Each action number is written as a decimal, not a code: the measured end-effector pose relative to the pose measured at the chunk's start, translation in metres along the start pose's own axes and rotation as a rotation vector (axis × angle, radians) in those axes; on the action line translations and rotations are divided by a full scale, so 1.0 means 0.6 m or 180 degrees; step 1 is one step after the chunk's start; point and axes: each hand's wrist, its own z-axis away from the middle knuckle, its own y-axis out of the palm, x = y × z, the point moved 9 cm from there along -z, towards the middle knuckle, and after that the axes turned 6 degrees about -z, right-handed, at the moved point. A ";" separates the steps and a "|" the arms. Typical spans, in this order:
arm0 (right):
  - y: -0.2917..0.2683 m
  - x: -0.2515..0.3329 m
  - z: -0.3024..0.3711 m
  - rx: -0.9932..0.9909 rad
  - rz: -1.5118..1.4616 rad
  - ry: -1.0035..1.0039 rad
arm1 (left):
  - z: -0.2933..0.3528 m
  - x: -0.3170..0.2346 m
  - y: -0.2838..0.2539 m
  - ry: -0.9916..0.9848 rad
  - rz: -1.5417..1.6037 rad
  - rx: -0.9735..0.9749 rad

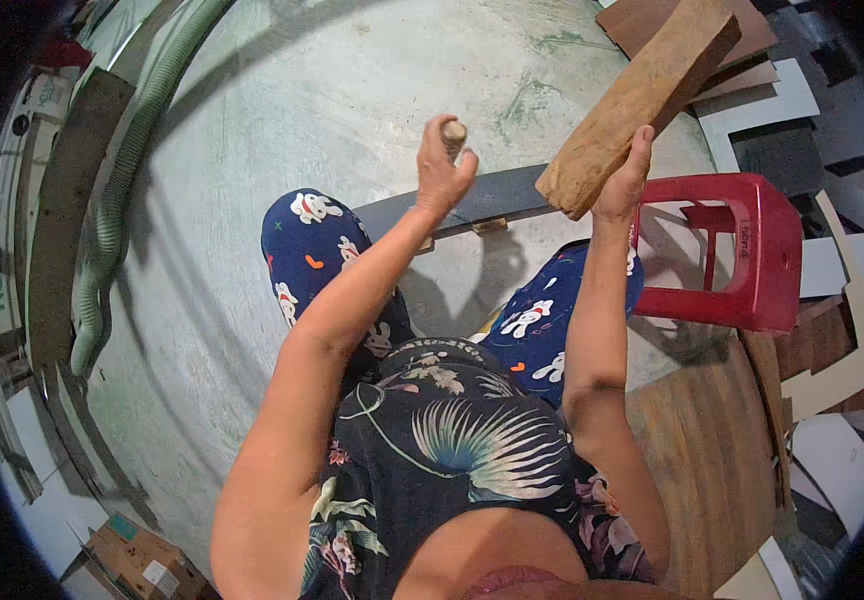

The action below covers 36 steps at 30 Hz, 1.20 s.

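My right hand (622,180) is closed around the near end of a long, thick block of brown wood (642,105), which slants up and away to the far right. In front of my chest, my left hand (444,180) is curled around a short, round, light-brown piece (455,132), seen nearly end-on; most of it is hidden by the fingers, so its kind is unclear. Beyond my knees a dark grey board (512,195) stretches across, beneath both hands. Small wooden pieces (490,226) show along its near edge.
A red plastic stool (767,255) lies close by my right forearm. Cut sheets and boards (837,270) pile up at the right. A green ribbed hose (112,210) runs along the left beside long boards (67,220). A cardboard box (142,560) sits at the lower left.
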 end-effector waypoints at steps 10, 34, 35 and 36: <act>0.066 0.026 0.028 0.0408 0.0898 -0.1050 | 0.089 -0.055 0.079 0.1039 -0.0335 0.0116; 0.063 -0.014 0.035 0.0930 0.1133 -0.0082 | 0.164 0.027 0.111 0.0192 -0.0665 0.0669; 0.064 -0.012 0.039 0.0976 0.1296 -0.0150 | 0.161 0.032 0.110 0.0105 -0.0576 0.0619; 0.060 -0.014 0.040 0.0989 0.1308 -0.0153 | 0.159 0.037 0.109 0.0016 -0.0486 0.0569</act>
